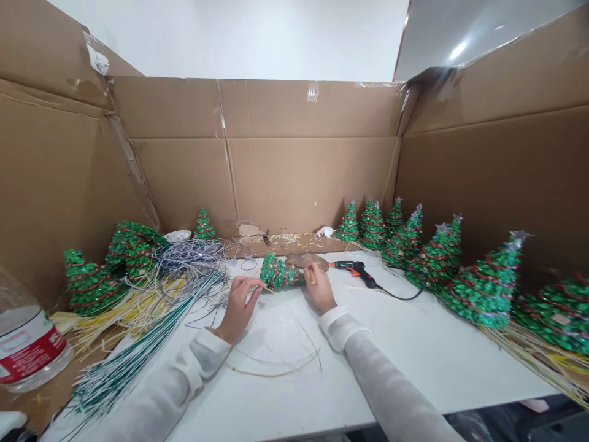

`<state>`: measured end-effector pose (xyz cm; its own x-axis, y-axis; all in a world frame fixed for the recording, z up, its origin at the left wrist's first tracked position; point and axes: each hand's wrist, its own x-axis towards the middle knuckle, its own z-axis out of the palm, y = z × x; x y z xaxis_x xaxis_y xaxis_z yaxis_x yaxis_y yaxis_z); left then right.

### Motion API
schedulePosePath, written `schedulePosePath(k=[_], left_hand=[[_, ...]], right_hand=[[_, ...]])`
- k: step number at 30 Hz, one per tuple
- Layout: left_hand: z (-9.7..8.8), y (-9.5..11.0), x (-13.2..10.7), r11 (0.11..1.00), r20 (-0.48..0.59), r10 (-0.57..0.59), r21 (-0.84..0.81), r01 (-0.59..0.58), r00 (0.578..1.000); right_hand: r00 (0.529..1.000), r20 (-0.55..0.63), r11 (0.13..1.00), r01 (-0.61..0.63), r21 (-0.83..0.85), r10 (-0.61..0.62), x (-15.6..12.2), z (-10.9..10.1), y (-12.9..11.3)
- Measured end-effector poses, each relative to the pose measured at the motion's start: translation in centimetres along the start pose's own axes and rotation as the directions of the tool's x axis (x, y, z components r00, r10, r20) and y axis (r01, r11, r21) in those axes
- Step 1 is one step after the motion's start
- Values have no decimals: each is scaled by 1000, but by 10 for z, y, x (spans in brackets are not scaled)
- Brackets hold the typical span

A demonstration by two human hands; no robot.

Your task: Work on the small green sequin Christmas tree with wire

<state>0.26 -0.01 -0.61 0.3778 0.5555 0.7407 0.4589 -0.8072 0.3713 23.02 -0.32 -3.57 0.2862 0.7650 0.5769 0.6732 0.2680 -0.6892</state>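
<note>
A small green beaded Christmas tree point(278, 273) with red garland lies on its side on the white table, between my two hands. At its left end, my left hand point(238, 307) is closed in a pinch on a thin yellow strand point(267, 288). My right hand point(321, 293) is closed around a short tan stick point(313, 276) at the tree's other end; the stick's tip is hidden. Just behind that hand is a flat brown piece point(301, 260). A black and orange glue gun point(361, 271) lies to its right, its nozzle pointing at the brown piece.
Finished-looking trees point(488, 288) with silver stars line the right side; others point(94, 282) stand at left. Bundles of green strands point(138, 350) and tangled wire point(188, 264) cover the left. A plastic jar point(32, 344) sits far left. Cardboard walls point(313, 172) enclose the white table point(414, 362).
</note>
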Motion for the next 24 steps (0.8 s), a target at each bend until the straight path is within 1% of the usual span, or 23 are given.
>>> schedulePosePath(k=[2, 3, 5, 7, 8, 9, 10, 11, 14, 16, 19, 21, 24], left_hand=[[2, -1, 1, 979, -78, -132, -168, 117, 988], [3, -2, 2, 950, -109, -209, -259, 175, 972], [6, -4, 4, 860, -161, -358, -441, 258, 920], [8, -8, 6, 757, -194, -475, -588, 285, 858], [8, -9, 7, 716, -194, -514, -634, 293, 836], [8, -11, 7, 690, -182, -536, -657, 303, 824], [8, -11, 7, 678, -164, -547, -662, 320, 821], [7, -11, 6, 676, -138, -547, -654, 339, 826], [6, -4, 4, 693, -51, -510, -616, 375, 859], [7, 4, 2, 699, 0, -469, -612, 371, 883], [9, 17, -1, 717, 84, -378, -604, 348, 922], [10, 24, -3, 721, 127, -346, -597, 350, 929], [10, 27, -6, 732, 162, -331, -577, 361, 930]], right_hand=[[992, -114, 998, 45, -33, -49, -1, -2, -4], [988, -136, 997, 68, -43, -73, -1, -2, -6], [985, -114, 990, 125, -59, -131, -4, -2, -11], [978, -65, 979, 192, -73, -197, -7, -1, -17], [973, -47, 972, 222, -75, -226, -9, -1, -20], [967, -38, 966, 247, -74, -250, -10, -1, -24], [963, -34, 961, 266, -69, -269, -12, -2, -28], [958, -32, 957, 283, -62, -285, -13, -2, -32], [939, 4, 938, 345, -18, -345, -19, -3, -42], [925, 45, 926, 377, 27, -378, -23, -1, -47], [913, 105, 919, 388, 70, -394, -30, 4, -54], [907, 137, 917, 390, 89, -399, -33, 8, -58], [897, 167, 912, 394, 116, -409, -37, 11, -63]])
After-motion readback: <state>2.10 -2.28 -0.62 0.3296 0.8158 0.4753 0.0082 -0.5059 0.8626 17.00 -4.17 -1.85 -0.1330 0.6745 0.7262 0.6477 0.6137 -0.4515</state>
